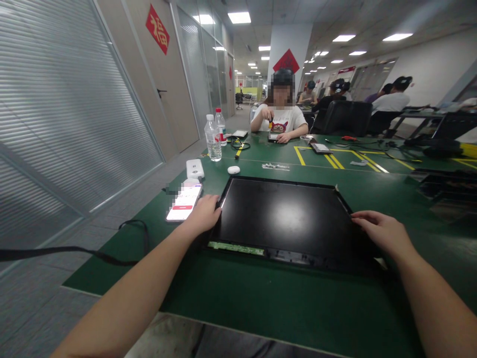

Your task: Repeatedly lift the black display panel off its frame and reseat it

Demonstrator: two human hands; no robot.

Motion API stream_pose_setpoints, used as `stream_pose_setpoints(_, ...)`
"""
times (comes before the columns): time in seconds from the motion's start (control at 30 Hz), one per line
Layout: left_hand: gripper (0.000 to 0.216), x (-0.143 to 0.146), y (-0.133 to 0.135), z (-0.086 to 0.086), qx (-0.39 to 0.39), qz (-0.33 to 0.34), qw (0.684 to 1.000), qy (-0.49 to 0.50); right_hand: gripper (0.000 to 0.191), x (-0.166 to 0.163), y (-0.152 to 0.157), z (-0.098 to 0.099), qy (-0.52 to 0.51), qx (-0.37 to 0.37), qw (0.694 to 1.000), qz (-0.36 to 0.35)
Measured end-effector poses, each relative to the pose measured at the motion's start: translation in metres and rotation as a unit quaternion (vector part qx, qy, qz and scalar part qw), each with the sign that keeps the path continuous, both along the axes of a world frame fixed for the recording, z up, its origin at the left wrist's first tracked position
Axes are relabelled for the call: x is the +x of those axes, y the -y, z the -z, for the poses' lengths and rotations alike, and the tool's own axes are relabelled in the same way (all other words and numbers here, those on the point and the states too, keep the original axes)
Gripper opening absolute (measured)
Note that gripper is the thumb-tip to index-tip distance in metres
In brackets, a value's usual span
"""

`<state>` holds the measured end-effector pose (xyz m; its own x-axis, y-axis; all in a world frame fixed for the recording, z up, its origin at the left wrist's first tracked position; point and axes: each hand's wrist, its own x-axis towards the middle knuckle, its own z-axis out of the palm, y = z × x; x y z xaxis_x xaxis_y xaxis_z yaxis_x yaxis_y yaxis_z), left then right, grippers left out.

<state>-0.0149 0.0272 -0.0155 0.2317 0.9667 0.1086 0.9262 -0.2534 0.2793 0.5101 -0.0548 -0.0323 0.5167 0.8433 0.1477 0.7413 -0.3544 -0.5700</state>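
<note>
A large black flat panel (286, 219), like a bare monitor screen, lies flat on the green table (238, 298) in front of me. A green circuit strip (235, 247) shows along its near left edge. My left hand (203, 215) rests on the panel's left edge with fingers curled over it. On the right edge lies my right hand (380, 232), fingers stretched along the rim and pressed against it.
A lit phone (184, 203), a white box (195, 168) and a white puck (233, 169) lie left of the panel. Two water bottles (214, 136) stand further back. A person (283, 119) works across the table with a small device. A black cable (112, 256) hangs off the left edge.
</note>
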Motion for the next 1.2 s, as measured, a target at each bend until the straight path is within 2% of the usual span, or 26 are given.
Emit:
stream_pose_setpoints(0.13,0.044,-0.003,-0.003,0.001,-0.002,0.001,1.0,-0.004,0.029,0.001,0.0,0.001,0.005,0.015,1.0,-0.009)
stream_pose_setpoints(0.23,0.043,-0.003,-0.006,0.001,-0.007,0.003,0.999,0.032,0.029,0.002,0.0,0.002,0.004,0.02,1.0,-0.013)
stream_pose_setpoints(0.37,0.039,0.0,-0.007,-0.003,-0.015,-0.011,0.995,0.096,0.026,-0.001,0.001,-0.001,-0.01,0.013,1.0,-0.01)
stream_pose_setpoints(0.47,0.038,0.003,-0.003,-0.006,-0.024,-0.047,0.979,0.196,0.025,-0.006,0.002,-0.005,-0.009,0.005,1.0,0.0)
stream_pose_setpoints(0.57,0.034,0.007,0.002,-0.008,-0.063,-0.084,0.932,0.347,0.027,-0.009,0.002,-0.01,-0.012,-0.012,1.0,0.018)
stream_pose_setpoints(0.67,0.031,0.012,0.007,-0.011,-0.107,-0.119,0.858,0.489,0.028,-0.01,0.002,-0.013,-0.013,-0.018,0.999,0.032)
stream_pose_setpoints(0.77,0.033,0.017,0.011,-0.014,-0.154,-0.158,0.791,0.571,0.028,-0.008,0.003,-0.013,-0.011,-0.01,0.999,0.039)
stream_pose_setpoints(0.87,0.037,0.021,0.013,-0.017,-0.185,-0.178,0.741,0.621,0.027,-0.004,0.003,-0.011,-0.01,0.004,0.999,0.043)
stream_pose_setpoints(1.0,0.042,0.026,0.014,-0.02,-0.196,-0.194,0.707,0.652,0.027,0.0,0.003,-0.007,-0.006,0.015,0.999,0.043)
stream_pose_setpoints(1.2,0.044,0.033,0.014,-0.025,-0.212,-0.232,0.68,0.662,0.028,-0.002,0.003,-0.009,-0.007,0.018,0.999,0.051)
